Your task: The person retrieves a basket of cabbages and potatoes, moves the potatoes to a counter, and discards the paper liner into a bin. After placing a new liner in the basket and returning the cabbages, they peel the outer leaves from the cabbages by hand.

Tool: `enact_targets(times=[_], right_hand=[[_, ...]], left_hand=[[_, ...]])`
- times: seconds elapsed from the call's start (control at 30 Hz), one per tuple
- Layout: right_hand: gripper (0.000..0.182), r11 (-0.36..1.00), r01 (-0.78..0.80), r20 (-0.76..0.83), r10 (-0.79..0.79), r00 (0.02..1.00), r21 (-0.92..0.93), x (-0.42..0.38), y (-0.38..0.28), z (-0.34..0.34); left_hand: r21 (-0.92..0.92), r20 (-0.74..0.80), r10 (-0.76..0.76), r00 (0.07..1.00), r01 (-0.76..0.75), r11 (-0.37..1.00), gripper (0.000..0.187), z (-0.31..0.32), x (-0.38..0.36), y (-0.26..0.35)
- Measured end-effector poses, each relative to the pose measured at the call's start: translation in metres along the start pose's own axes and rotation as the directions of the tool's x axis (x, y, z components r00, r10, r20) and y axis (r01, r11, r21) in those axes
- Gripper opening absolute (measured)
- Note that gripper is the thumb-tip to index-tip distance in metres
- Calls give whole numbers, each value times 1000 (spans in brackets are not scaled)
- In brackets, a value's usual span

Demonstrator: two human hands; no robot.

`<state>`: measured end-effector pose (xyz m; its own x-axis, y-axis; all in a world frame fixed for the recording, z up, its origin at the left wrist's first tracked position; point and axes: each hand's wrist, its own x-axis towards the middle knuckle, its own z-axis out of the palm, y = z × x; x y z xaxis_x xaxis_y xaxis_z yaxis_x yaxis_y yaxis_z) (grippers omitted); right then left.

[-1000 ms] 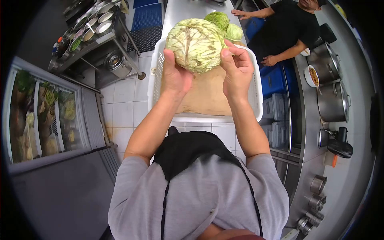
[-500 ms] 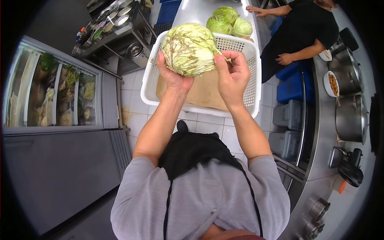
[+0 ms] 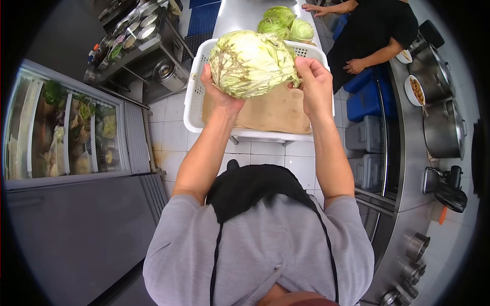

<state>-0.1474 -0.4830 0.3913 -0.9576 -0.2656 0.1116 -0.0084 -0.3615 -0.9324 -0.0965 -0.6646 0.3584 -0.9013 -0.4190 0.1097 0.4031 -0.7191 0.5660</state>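
My left hand [image 3: 222, 92] is wrapped around the left underside of a large, pale green head of lettuce [image 3: 251, 61]. Brown streaks run over the wrinkled leaves on its left side. On its right edge, my right hand [image 3: 316, 84] pinches an outer leaf between thumb and fingers; the leaf stands partly away from the head. Both hands hold the lettuce above a white plastic basket [image 3: 193, 102] with perforated sides. Brown cardboard [image 3: 278, 109] lines the bottom of the basket.
Several more green heads [image 3: 278, 23] lie on the steel table [image 3: 232, 20] behind the basket. A person in black [image 3: 375, 30] stands at the right. Pots [image 3: 443, 127] and a bowl of food [image 3: 415, 91] line the right-hand counter. A glass-fronted fridge [image 3: 66, 127] stands at left.
My right hand has moved right, drawing the outer leaf outward from the head. My left hand keeps its hold. The camera view has shifted slightly.
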Motion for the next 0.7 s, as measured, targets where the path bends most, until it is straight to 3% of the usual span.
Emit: enact_targets(times=[0.07, 0.17, 0.27, 0.4, 0.53, 0.57, 0.7], right_hand=[[23, 988, 138, -18, -139, 990, -67, -7, -3, 17], [27, 807, 414, 112, -406, 907, -421, -5, 3, 44], [30, 946, 316, -43, -319, 947, -74, -2, 24, 57], [27, 856, 500, -161, -479, 863, 130, 0, 24, 87], [30, 797, 597, -55, -594, 802, 94, 7, 4, 86], [30, 811, 576, -37, -576, 817, 96, 6, 3, 85], [26, 804, 532, -139, -514, 847, 266, -2, -1, 94]], left_hand=[[-10, 2, -5, 1000, 5, 1000, 91, -4, 2, 5], [-28, 48, -14, 999, 16, 999, 90, -12, 1, 8], [-61, 82, -43, 996, 49, 997, 91, -9, -3, 15], [-11, 158, -144, 977, 148, 989, 92, -5, -7, 28], [208, 243, -251, 937, 202, 957, 93, -7, -9, 48], [88, 296, -289, 910, 276, 957, 94, -17, -8, 43], [-12, 162, -276, 947, 281, 960, 98, -15, -14, 25]])
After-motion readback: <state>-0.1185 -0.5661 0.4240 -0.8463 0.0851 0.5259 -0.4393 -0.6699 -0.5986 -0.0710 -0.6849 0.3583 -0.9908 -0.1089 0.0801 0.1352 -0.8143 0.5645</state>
